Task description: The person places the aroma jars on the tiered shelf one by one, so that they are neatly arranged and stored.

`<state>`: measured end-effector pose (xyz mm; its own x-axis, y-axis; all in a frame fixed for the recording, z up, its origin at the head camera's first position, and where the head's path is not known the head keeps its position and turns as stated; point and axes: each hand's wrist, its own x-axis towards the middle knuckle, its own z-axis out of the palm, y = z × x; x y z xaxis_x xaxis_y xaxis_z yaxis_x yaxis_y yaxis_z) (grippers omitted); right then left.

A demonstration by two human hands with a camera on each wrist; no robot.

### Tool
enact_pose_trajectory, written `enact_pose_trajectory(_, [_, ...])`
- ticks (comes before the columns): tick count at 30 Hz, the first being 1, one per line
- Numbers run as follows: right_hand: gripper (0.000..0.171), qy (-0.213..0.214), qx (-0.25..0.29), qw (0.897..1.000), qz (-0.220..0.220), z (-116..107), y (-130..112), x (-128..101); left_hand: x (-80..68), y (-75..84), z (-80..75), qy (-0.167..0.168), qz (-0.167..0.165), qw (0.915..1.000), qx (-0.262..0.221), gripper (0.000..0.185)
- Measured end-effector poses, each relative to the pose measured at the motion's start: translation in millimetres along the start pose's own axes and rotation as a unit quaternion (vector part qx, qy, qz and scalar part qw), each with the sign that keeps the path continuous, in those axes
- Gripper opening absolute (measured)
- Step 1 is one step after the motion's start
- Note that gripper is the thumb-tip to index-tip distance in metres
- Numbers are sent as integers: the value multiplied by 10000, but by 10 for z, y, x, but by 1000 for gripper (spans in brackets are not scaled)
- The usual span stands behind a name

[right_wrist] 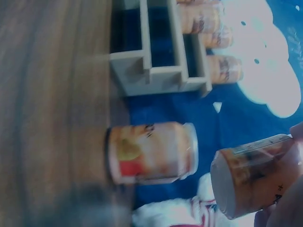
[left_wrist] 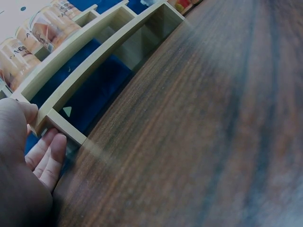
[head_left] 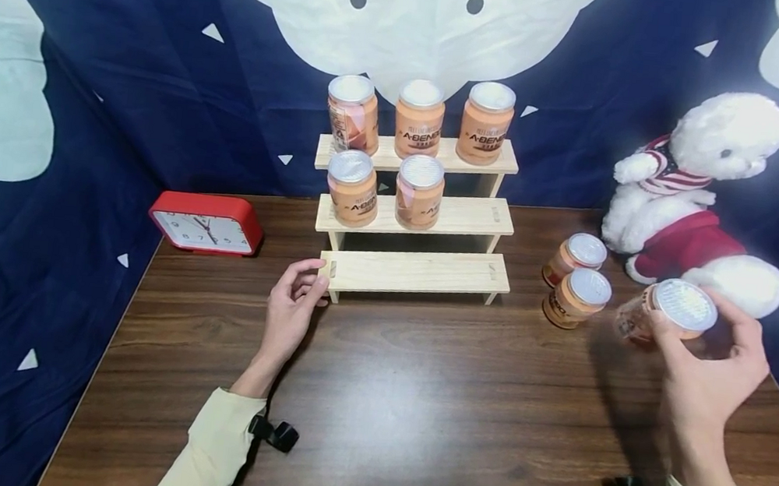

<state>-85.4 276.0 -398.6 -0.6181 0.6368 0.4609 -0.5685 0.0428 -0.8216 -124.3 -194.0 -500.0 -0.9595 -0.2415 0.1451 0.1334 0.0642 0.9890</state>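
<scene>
My right hand (head_left: 705, 359) grips an orange jar with a silver lid (head_left: 672, 309), lifted off the table at the right; the right wrist view shows this held jar (right_wrist: 255, 177) tilted in the air. Two more such jars (head_left: 576, 296) stand on the table just left of it, one of them (right_wrist: 151, 152) close in the right wrist view. My left hand (head_left: 292, 304) rests with relaxed fingers against the left end of the bottom step of a wooden three-step shelf (head_left: 415, 270). The left wrist view shows my fingertips (left_wrist: 47, 153) touching the shelf's corner (left_wrist: 61, 125). Five jars (head_left: 419, 117) stand on the upper two steps.
A red alarm clock (head_left: 205, 223) stands at the table's back left. A white plush bear in red (head_left: 698, 187) sits at the back right, behind the loose jars. A dark blue patterned cloth hangs behind the wooden table (head_left: 416, 402).
</scene>
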Motion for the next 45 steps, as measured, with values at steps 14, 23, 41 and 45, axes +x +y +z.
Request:
enact_pose_trajectory(14, [50, -875, 303, 9946, -475, 387, -184, -62, -6, -1, 9, -22, 28, 10000, -55, 30])
enact_pose_trajectory(23, [53, -1442, -1328, 9792, -518, 578, -87, -52, -10, 8, 8, 3, 7, 10000, -23, 30])
enact_pose_trajectory(41, [55, -1921, -1860, 9632, -265, 1050, 151, -62, -1, 10, 10, -27, 9, 10000, -6, 30])
enact_pose_trajectory(45, [54, -1985, -1882, 9611, -373, 1195, 123, -59, 0, 10, 7, -6, 7, 10000, 6, 30])
